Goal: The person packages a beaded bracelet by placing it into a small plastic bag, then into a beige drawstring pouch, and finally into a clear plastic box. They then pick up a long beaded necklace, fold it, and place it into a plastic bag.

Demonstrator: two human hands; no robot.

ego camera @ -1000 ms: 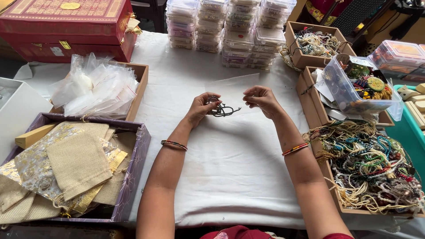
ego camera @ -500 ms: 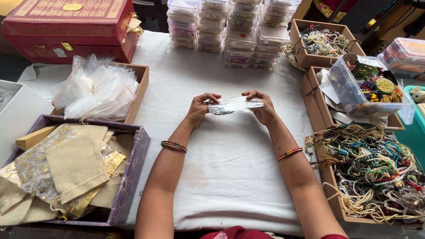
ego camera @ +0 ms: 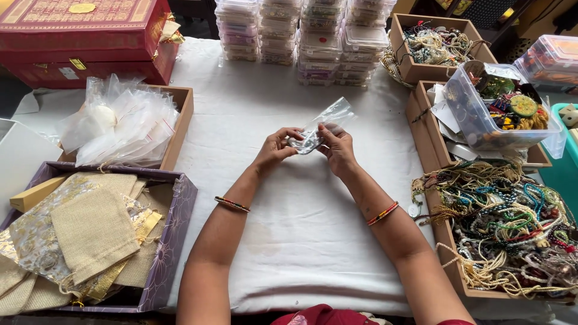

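Both hands meet over the middle of a table with a white cloth (ego camera: 301, 222) on it. The left hand (ego camera: 276, 149) pinches the lower end of a small clear plastic bag (ego camera: 319, 125). The right hand (ego camera: 337, 147) pinches the same bag just beside it. The bag tilts up and away from the hands, and something small and dark sits in its lower end. It is too small to tell what it is. Each wrist has thin colored bangles.

To the left, a brown box (ego camera: 180, 120) is full of more clear bags (ego camera: 117, 123). Nearer the person, a purple box (ego camera: 174, 241) holds tan cloth pouches (ego camera: 93, 232) and shiny gold ones. A big red box with gold patterns (ego camera: 84, 33) stands at the far left corner.

At the far edge, stacks of little clear plastic cases (ego camera: 307, 36) stand side by side. To the right, a brown tray (ego camera: 448, 253) is heaped with bead strings (ego camera: 506, 222) in green, white, red and blue. Behind it, a clear tub (ego camera: 481, 123) leans on another brown box and holds bright trinkets. One more brown box of beads (ego camera: 427, 48) sits farther back.

Nothing lies between the hands and the person. The cloth has a faint stain near the middle. The room past the table is dark and hard to see.
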